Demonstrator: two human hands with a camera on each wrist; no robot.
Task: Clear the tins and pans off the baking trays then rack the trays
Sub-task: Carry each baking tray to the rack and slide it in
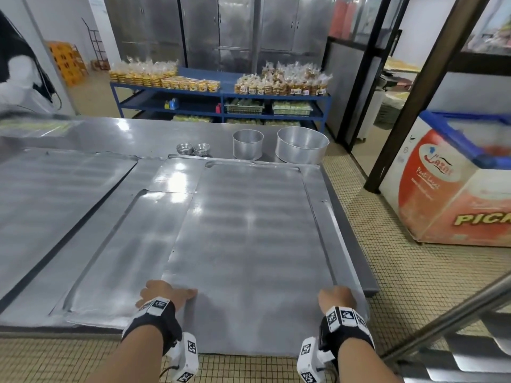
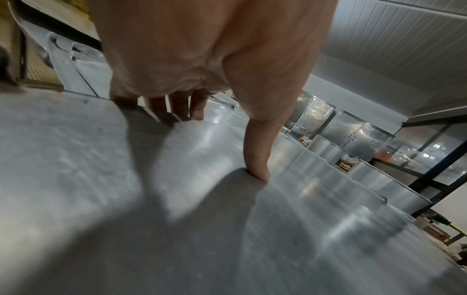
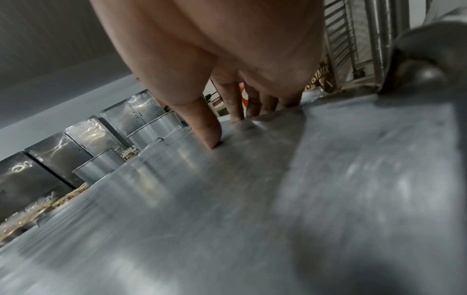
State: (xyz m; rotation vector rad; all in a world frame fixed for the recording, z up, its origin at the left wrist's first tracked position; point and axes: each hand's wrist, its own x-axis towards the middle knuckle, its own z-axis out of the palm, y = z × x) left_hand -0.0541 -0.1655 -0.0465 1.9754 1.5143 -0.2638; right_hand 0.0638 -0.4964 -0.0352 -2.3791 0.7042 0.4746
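A large flat baking tray [image 1: 249, 230] lies bare on the steel table [image 1: 110, 134], its near end overhanging the table's front edge. My left hand [image 1: 163, 294] grips the tray's near left edge, thumb [image 2: 256, 155] on top and fingers curled over the side. My right hand [image 1: 336, 297] grips the near right edge the same way, thumb [image 3: 207, 127] pressed on the top surface. A second tray [image 1: 121, 252] lies partly under it on the left, and a third [image 1: 55, 194] sits further left. Two round pans [image 1: 248, 143] [image 1: 302, 145] and two small tin stacks [image 1: 184, 148] [image 1: 201, 149] stand beyond the trays.
A metal rack [image 1: 456, 327] stands at my lower right. A red and white chest freezer [image 1: 448, 194] is on the right across a tiled aisle. Blue shelves [image 1: 221, 98] of bagged goods stand behind the table. Another person [image 1: 16, 78] is at the far left.
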